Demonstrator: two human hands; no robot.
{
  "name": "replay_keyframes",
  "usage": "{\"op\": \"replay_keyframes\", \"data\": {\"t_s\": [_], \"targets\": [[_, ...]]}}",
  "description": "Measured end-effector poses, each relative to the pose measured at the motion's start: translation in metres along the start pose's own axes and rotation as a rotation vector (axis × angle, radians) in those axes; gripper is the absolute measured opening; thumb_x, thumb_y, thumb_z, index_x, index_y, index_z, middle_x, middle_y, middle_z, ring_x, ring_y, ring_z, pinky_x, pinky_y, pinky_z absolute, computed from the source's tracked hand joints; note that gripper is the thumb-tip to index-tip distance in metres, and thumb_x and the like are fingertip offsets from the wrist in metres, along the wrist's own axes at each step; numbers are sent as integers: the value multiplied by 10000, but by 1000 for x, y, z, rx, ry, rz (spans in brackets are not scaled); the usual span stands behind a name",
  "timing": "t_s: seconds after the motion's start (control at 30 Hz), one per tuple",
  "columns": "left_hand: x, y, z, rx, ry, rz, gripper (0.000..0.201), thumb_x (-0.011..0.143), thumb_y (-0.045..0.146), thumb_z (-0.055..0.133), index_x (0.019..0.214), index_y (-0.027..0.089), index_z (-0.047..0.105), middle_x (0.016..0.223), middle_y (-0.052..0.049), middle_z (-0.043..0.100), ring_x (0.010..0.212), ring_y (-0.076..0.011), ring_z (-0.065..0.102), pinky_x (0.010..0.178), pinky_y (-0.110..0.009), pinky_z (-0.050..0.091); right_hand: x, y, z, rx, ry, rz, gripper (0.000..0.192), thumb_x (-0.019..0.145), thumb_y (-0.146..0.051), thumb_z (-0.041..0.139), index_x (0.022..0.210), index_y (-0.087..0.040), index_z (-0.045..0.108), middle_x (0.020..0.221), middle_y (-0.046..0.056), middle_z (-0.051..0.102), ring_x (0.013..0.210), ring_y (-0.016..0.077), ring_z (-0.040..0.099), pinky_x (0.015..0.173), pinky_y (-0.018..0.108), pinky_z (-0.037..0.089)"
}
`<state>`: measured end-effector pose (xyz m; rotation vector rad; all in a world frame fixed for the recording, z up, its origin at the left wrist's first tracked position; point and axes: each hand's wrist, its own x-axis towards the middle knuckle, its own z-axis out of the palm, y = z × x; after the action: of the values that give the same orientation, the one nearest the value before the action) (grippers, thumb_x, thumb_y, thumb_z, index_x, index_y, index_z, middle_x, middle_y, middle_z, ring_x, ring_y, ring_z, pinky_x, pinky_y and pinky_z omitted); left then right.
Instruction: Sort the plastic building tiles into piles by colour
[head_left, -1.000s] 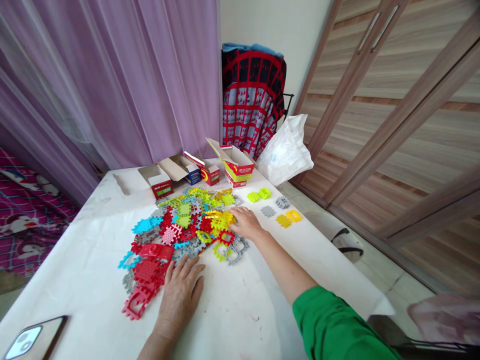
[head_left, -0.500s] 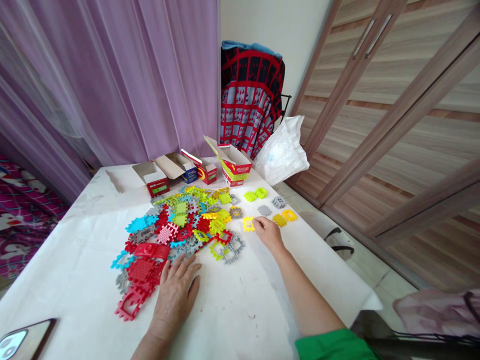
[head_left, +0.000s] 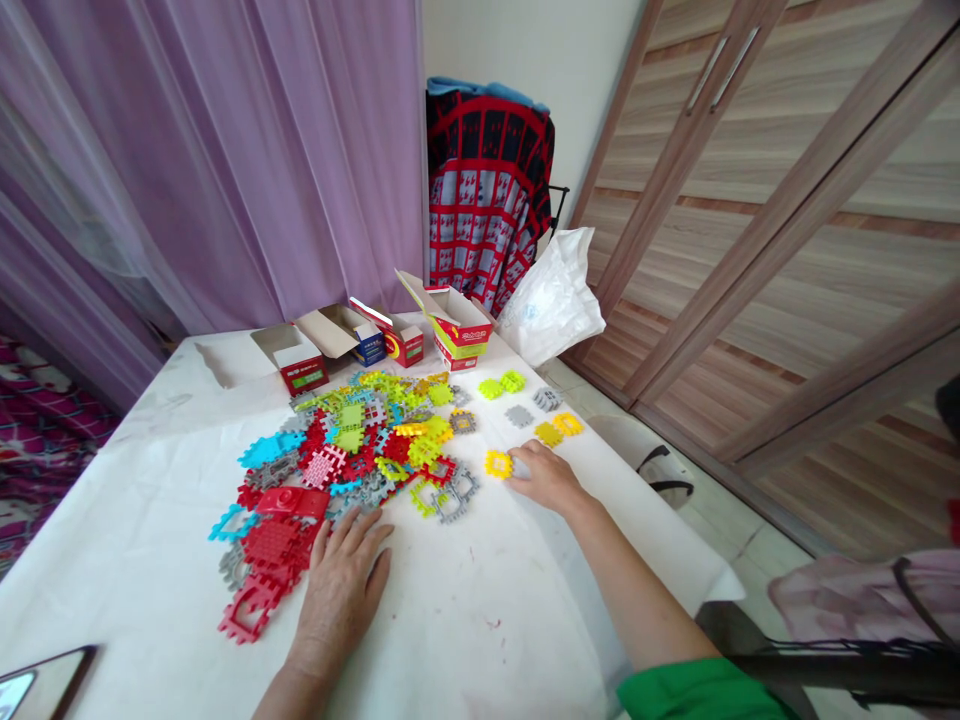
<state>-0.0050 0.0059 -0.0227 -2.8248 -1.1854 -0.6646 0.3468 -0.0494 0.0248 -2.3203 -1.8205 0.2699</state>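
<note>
A pile of flat toothed plastic tiles (head_left: 352,460) in red, blue, green, yellow and grey lies in the middle of the white-covered table (head_left: 487,610). My left hand (head_left: 337,590) rests flat on the table, fingers spread, touching the red tiles at the pile's near edge. My right hand (head_left: 546,477) is right of the pile, its fingertips touching a yellow tile (head_left: 497,464) that lies on the table. Further back right lie small sorted groups: green tiles (head_left: 501,384), grey tiles (head_left: 531,407) and yellow tiles (head_left: 559,428).
Several open red cardboard boxes (head_left: 390,335) stand along the table's far edge, with a white plastic bag (head_left: 551,300) at the far right corner. A phone (head_left: 34,683) lies at the near left edge. Purple curtains hang behind; a wooden wardrobe is to the right.
My right hand left the pile with a yellow tile, carried it right and toward me, and now has it down on the table. The left hand has stayed put.
</note>
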Motion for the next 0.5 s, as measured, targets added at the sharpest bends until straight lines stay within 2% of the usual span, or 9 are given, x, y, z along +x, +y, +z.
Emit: {"op": "replay_keyframes", "data": {"t_s": [0.13,0.27,0.37,0.5], "targets": [[1,0,0,13,-2,8,278,899,285,478,1110,299,659,1256,-31,660,1242,-294,518,1049,-537,315,0,-4,3,14,47,0,294,781,-349,647,1046,-220,642,1072,58,597,1040,197,570,863,276,406],[0,-1,0,26,7,13,277,899,291,480,1110,300,659,1250,-29,663,1236,-289,521,1054,-529,309,-3,5,6,80,107,35,307,768,-339,659,1046,-216,623,1070,47,618,970,175,586,826,270,424],[-1,-2,1,29,19,21,278,896,293,484,1111,303,659,1253,-28,660,1237,-284,520,1059,-519,305,-2,33,-1,104,207,165,352,766,-358,658,1088,-224,609,1086,40,627,876,161,602,774,273,446],[0,-3,3,35,45,35,274,891,298,485,1097,301,667,1228,-29,674,1218,-282,533,1060,-511,300,6,88,-29,18,275,341,401,784,-369,633,1145,-197,605,1095,64,644,837,168,613,734,275,449]]}}
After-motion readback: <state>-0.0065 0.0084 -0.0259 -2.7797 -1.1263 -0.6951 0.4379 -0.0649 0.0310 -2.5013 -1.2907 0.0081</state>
